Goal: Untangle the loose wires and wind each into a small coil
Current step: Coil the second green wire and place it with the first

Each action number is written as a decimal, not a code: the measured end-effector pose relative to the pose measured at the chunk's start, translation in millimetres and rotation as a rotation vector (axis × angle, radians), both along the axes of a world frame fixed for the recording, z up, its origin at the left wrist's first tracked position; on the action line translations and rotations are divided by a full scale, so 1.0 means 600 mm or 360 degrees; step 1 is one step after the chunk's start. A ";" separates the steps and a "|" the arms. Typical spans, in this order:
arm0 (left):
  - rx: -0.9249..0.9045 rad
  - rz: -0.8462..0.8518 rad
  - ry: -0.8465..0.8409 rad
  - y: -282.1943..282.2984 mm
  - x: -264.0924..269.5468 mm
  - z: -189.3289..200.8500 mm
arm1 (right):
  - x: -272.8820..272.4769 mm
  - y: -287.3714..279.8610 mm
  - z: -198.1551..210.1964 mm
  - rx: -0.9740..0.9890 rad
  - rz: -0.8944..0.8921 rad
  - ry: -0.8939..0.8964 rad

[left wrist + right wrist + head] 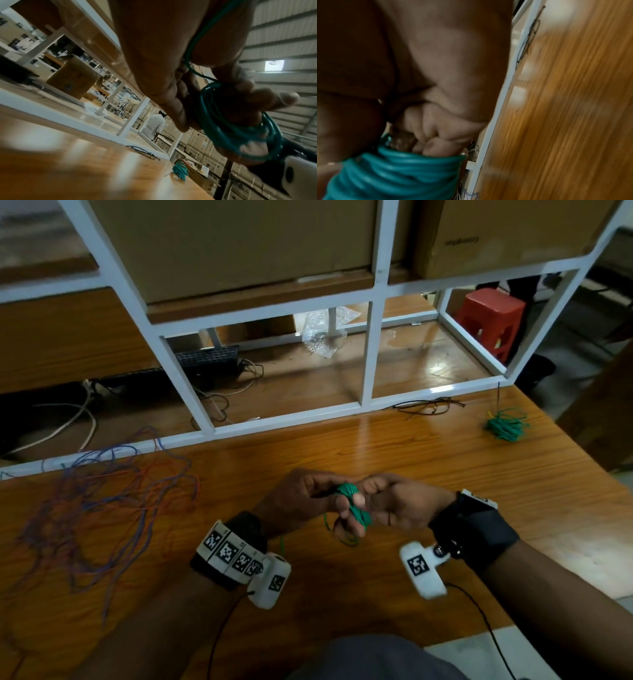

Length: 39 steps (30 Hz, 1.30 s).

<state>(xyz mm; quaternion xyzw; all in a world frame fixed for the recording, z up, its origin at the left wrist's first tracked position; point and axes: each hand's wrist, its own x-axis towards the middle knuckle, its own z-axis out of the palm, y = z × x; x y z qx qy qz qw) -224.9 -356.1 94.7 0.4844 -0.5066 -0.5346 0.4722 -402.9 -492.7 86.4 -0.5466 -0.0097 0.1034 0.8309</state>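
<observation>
1. At the far left of the wooden table (394,460) lies a loose tangle (99,501) of red and blue wires, spread wide and flat on the surface, its top edge reaching the white frame (284,417) that runs along the table's back.
2. Near the middle, just above the table, the left hand (301,501) has its fingers curled inward – it grips a green coil (352,503) of wire. The wrist wears a black band with square black-and-white markers and a small white camera.
3. The green coil sits between the two hands, wound in several close loops around fingers. In the left wrist view the loops (228,129) circle fingertips; which hand those belong to is unclear. A free tail of the same wire hangs below the hands.
4. The right hand (400,505) meets the left hand, fingers bent and pinching the coil from the other side. In the right wrist view the curled fingers (436,129) press against the green loops (399,171). This wrist also wears a black band and white camera.
5. Further right, at the table's back edge just beside the frame, lies a small heap of thin black wires (428,405).
6. At the far right of the table – well apart from the hands – rests a second green bundle (507,426), with one yellow strand showing at its top.
</observation>
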 end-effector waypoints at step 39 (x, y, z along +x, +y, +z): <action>-0.0063 0.1416 -0.0106 -0.065 -0.057 -0.072 | 0.025 0.044 -0.054 -0.0938 -0.1769 0.0166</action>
